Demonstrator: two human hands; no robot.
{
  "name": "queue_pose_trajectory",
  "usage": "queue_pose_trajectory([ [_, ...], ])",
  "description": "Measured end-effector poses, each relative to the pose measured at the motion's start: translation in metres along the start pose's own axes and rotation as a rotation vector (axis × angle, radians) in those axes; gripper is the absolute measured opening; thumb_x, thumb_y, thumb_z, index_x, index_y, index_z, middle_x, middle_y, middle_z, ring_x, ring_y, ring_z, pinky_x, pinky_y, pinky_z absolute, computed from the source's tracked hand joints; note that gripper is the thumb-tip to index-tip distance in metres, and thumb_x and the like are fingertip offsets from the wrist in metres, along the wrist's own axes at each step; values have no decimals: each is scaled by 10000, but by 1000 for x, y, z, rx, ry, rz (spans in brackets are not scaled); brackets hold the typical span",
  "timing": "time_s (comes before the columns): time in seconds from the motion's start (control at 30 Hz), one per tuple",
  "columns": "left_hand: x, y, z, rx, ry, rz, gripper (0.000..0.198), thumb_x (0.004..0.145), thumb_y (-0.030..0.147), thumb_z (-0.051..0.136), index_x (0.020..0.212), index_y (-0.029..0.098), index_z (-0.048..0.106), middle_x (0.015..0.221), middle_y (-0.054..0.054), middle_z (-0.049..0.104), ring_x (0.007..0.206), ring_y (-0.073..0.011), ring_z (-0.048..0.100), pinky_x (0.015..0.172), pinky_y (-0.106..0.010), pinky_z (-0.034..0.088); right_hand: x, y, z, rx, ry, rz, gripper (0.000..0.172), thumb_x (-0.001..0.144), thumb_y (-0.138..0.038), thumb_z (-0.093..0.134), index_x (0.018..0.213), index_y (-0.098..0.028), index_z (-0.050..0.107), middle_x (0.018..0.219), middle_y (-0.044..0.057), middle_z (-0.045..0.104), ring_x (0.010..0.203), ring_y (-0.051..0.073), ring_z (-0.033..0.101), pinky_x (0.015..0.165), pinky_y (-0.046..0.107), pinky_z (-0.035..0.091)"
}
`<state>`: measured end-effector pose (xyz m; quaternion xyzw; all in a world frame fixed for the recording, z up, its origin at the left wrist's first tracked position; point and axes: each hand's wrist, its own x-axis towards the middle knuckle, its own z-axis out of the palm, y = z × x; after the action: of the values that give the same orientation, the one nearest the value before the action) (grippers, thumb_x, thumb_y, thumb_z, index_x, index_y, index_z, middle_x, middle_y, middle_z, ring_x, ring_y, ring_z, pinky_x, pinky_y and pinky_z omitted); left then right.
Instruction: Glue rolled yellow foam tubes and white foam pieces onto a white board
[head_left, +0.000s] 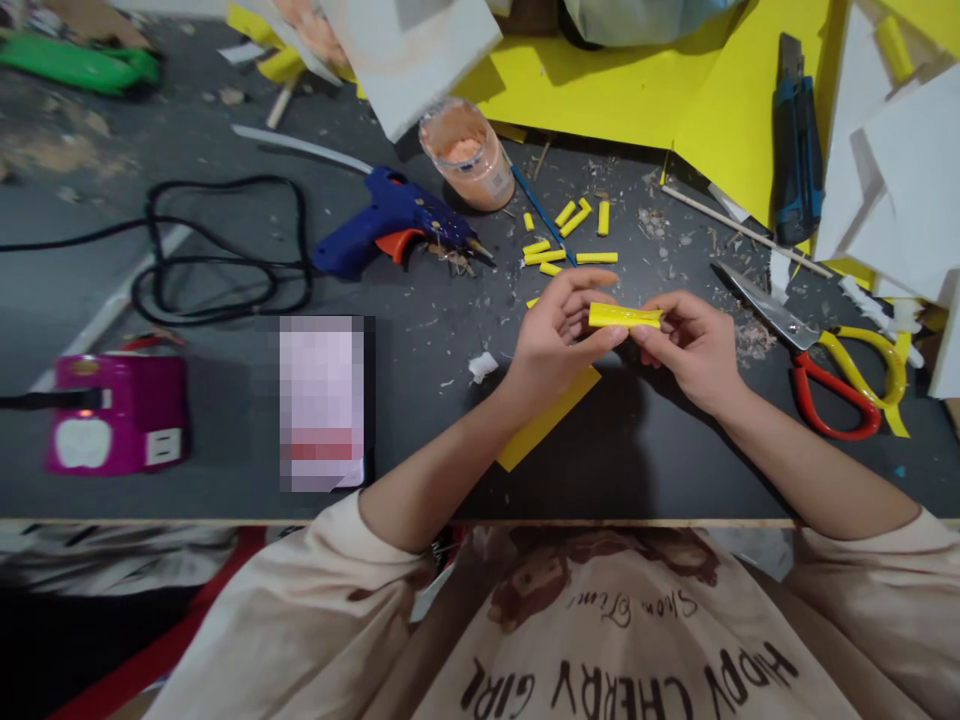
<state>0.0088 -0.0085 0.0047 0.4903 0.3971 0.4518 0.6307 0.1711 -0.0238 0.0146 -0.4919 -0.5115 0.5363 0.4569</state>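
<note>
A small rolled yellow paper tube point(624, 317) is held level above the dark table point(420, 400), one end in each hand. My left hand point(559, 335) pinches its left end with fingers curled. My right hand point(694, 345) grips the right end the same way. Under my left wrist lies a flat yellow paper piece point(551, 415). Several short yellow paper rolls point(570, 245) lie just beyond my hands.
A blue glue gun point(397, 220) with black cord point(217, 260) lies to the left, a jar of orange powder point(469, 155) behind it. Scissors with red and yellow handles point(825, 365) and a box cutter point(796, 140) are at right. Yellow sheets point(637, 85), white boards point(892, 170), a pink box point(116, 410).
</note>
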Motion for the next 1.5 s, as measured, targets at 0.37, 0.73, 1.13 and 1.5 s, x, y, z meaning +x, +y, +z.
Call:
queue_pose_trajectory([
  [0.37, 3, -8, -3, 12, 48, 113, 702, 682, 246, 817, 1266, 266, 428, 719, 78, 648, 672, -95, 622, 683, -231, 478, 1, 3, -1, 22, -2, 3, 348, 715, -497, 751, 784, -204, 576, 569, -78, 547, 422, 47, 477, 412, 186, 383],
  [0.73, 1, 3, 2, 22, 96, 46, 591, 647, 282, 823, 1127, 250, 480, 683, 71, 640, 664, -117, 644, 665, -248, 486, 0, -1, -1, -40, -8, -6, 366, 729, -544, 724, 757, -208, 582, 532, -78, 533, 401, 55, 462, 405, 203, 369],
  [1.13, -1, 4, 1, 72, 106, 29, 519, 674, 338, 806, 1082, 255, 498, 709, 51, 654, 713, -152, 673, 713, -287, 507, 0, -1, -1, -68, -7, -38, 332, 747, -521, 721, 736, -205, 620, 566, -61, 559, 427, 58, 497, 423, 207, 389],
  [1.5, -1, 5, 3, 51, 112, 67, 487, 665, 272, 793, 1056, 242, 504, 704, 54, 649, 707, -137, 664, 733, -275, 510, -1, 3, -3, -43, -8, -65, 225, 742, -421, 756, 808, -218, 685, 725, -21, 673, 530, 78, 563, 484, 220, 457],
])
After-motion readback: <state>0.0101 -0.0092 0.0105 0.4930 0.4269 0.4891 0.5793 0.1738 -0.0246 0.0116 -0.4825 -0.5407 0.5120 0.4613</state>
